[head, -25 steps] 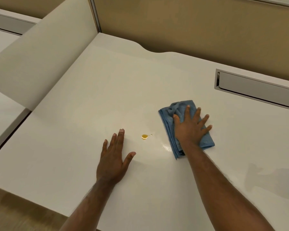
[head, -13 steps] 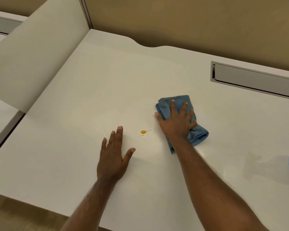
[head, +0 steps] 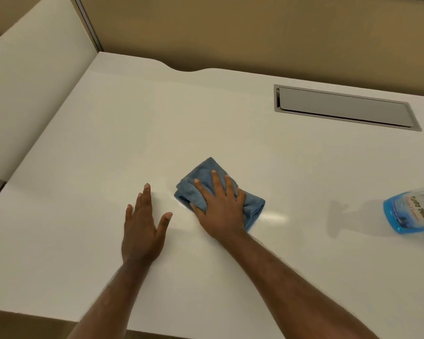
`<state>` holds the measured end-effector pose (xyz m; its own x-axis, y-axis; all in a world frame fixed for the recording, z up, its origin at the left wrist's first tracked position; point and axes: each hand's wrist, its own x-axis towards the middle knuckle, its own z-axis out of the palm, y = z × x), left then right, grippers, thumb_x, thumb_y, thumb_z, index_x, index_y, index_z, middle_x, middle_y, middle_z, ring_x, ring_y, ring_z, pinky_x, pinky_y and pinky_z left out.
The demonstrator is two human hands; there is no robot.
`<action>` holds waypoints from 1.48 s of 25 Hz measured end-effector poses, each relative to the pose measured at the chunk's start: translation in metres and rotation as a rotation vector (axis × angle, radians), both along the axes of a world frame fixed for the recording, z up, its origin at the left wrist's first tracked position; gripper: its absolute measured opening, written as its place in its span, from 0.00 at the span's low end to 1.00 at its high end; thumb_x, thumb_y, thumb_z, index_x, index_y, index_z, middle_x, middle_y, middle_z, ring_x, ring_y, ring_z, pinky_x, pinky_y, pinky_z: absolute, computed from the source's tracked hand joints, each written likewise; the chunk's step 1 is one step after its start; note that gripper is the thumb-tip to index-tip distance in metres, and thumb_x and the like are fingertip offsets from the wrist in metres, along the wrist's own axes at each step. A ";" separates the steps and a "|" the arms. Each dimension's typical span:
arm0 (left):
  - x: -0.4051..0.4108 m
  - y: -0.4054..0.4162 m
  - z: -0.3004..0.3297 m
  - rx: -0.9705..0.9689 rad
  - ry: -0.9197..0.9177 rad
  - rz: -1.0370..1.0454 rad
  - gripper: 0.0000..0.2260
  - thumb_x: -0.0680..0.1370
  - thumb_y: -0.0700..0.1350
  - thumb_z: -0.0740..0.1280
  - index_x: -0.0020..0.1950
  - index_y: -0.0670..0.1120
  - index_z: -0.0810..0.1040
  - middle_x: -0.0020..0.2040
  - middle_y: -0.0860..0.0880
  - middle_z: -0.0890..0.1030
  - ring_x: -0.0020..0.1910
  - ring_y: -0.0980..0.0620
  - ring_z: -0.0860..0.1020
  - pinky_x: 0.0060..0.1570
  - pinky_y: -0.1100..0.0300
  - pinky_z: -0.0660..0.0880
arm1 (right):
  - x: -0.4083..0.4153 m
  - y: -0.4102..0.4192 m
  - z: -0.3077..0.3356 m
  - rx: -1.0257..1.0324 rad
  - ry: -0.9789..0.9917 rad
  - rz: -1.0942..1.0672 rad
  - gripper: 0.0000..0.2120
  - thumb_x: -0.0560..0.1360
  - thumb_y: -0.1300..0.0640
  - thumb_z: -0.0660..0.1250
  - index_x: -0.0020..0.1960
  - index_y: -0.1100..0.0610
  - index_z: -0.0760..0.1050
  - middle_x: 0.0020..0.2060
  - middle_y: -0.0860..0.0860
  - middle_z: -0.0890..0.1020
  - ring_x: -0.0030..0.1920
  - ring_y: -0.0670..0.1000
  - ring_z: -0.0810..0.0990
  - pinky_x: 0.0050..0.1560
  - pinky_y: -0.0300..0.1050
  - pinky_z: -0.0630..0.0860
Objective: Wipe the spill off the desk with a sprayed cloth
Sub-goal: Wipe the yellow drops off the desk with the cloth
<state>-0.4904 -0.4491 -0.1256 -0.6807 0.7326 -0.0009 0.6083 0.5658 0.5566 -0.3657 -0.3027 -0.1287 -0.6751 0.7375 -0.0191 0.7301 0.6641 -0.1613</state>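
Change since earlier view: cloth (head: 201,189) and right hand (head: 219,209) have slid leftward; the amber drop that lay between the hands no longer shows, presumably under the cloth or already taken up.
Spill: not visible now; only a faint wet sheen at the cloth's left edge, so whether any residue is left cannot be told.
Cloth: blue, folded into a thick pad, lying flat on the desk (head: 132,133) just right of the left hand (head: 142,228).
Right hand: flattened on top of the cloth, fingers spread and extended, palm pressing down; it grips nothing, only pins the cloth to the surface. Forearm runs in from lower right.
Left hand: open, palm down on the bare desk, fingers together and thumb out, holding nothing; likely a brace.
Spray bottle (head: 411,211): blue, at the right edge, well apart from both hands.
Technique: keep even palm pressure, carry the stroke past the wet patch, then lift or refold to a clean face rather than dragging liquid back.
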 end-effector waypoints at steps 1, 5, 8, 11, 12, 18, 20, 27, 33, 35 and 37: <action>0.000 0.000 0.000 -0.006 0.007 -0.007 0.35 0.75 0.65 0.46 0.79 0.52 0.44 0.78 0.55 0.51 0.77 0.57 0.52 0.75 0.56 0.44 | 0.017 0.001 -0.002 0.020 0.001 -0.059 0.28 0.75 0.35 0.55 0.73 0.38 0.59 0.76 0.51 0.60 0.74 0.61 0.61 0.63 0.65 0.61; 0.002 -0.001 0.000 -0.023 0.012 -0.027 0.34 0.76 0.65 0.45 0.79 0.52 0.42 0.79 0.53 0.52 0.78 0.54 0.53 0.75 0.58 0.42 | 0.091 0.025 -0.002 -0.028 -0.024 -0.341 0.28 0.77 0.35 0.54 0.75 0.38 0.53 0.78 0.51 0.55 0.75 0.61 0.55 0.65 0.67 0.57; 0.002 -0.003 0.000 -0.027 0.004 -0.029 0.34 0.76 0.65 0.45 0.78 0.53 0.42 0.79 0.51 0.54 0.78 0.54 0.53 0.75 0.58 0.42 | 0.150 0.047 0.001 -0.072 -0.042 -0.597 0.29 0.77 0.34 0.51 0.75 0.38 0.50 0.78 0.51 0.52 0.76 0.61 0.52 0.66 0.68 0.56; 0.002 -0.005 0.000 -0.027 -0.006 -0.034 0.34 0.76 0.65 0.45 0.78 0.53 0.42 0.79 0.50 0.55 0.78 0.54 0.53 0.75 0.58 0.42 | 0.200 0.056 0.004 -0.128 -0.028 -0.836 0.31 0.76 0.33 0.48 0.76 0.40 0.50 0.78 0.51 0.51 0.75 0.61 0.50 0.67 0.68 0.55; 0.002 -0.005 0.000 -0.026 -0.010 -0.036 0.34 0.76 0.65 0.44 0.79 0.53 0.42 0.79 0.50 0.55 0.78 0.54 0.53 0.75 0.58 0.42 | 0.208 0.058 0.005 -0.134 -0.023 -0.890 0.30 0.76 0.33 0.48 0.76 0.39 0.49 0.78 0.51 0.51 0.75 0.62 0.50 0.67 0.69 0.54; 0.001 -0.008 -0.002 -0.022 -0.030 -0.045 0.35 0.75 0.66 0.43 0.79 0.52 0.44 0.80 0.54 0.52 0.78 0.57 0.49 0.76 0.58 0.41 | 0.161 0.090 0.013 -0.206 0.046 -1.027 0.27 0.77 0.34 0.47 0.74 0.36 0.49 0.78 0.54 0.48 0.74 0.65 0.49 0.66 0.71 0.50; -0.001 -0.008 -0.003 -0.014 -0.035 -0.043 0.35 0.75 0.66 0.43 0.78 0.53 0.43 0.80 0.55 0.51 0.78 0.58 0.48 0.75 0.59 0.40 | 0.136 0.101 0.015 -0.229 0.045 -0.982 0.28 0.76 0.32 0.46 0.74 0.35 0.47 0.78 0.53 0.47 0.75 0.65 0.48 0.68 0.71 0.49; -0.001 -0.007 -0.003 0.017 -0.029 -0.034 0.34 0.75 0.66 0.44 0.78 0.54 0.43 0.79 0.56 0.51 0.76 0.63 0.46 0.75 0.59 0.41 | 0.023 0.106 0.018 -0.179 -0.038 -0.627 0.32 0.75 0.31 0.47 0.76 0.39 0.46 0.78 0.54 0.47 0.75 0.65 0.49 0.68 0.70 0.50; 0.002 -0.008 0.005 0.058 -0.052 0.010 0.33 0.76 0.66 0.46 0.78 0.55 0.43 0.78 0.60 0.49 0.73 0.66 0.44 0.74 0.61 0.41 | -0.068 0.048 0.015 -0.127 -0.020 -0.142 0.31 0.74 0.29 0.47 0.75 0.35 0.49 0.78 0.53 0.49 0.75 0.64 0.51 0.68 0.68 0.50; 0.001 -0.007 0.006 0.095 -0.075 0.035 0.33 0.77 0.66 0.49 0.78 0.54 0.44 0.76 0.60 0.49 0.74 0.63 0.46 0.74 0.60 0.43 | -0.078 0.023 0.013 -0.115 -0.048 0.029 0.30 0.74 0.30 0.48 0.74 0.34 0.49 0.78 0.51 0.48 0.75 0.63 0.50 0.69 0.68 0.49; 0.000 -0.007 0.003 0.142 -0.071 0.042 0.34 0.76 0.66 0.48 0.78 0.52 0.46 0.78 0.57 0.51 0.77 0.59 0.51 0.75 0.58 0.45 | -0.067 0.005 0.011 -0.117 -0.055 0.138 0.29 0.76 0.32 0.49 0.74 0.35 0.49 0.78 0.50 0.48 0.76 0.62 0.49 0.69 0.67 0.49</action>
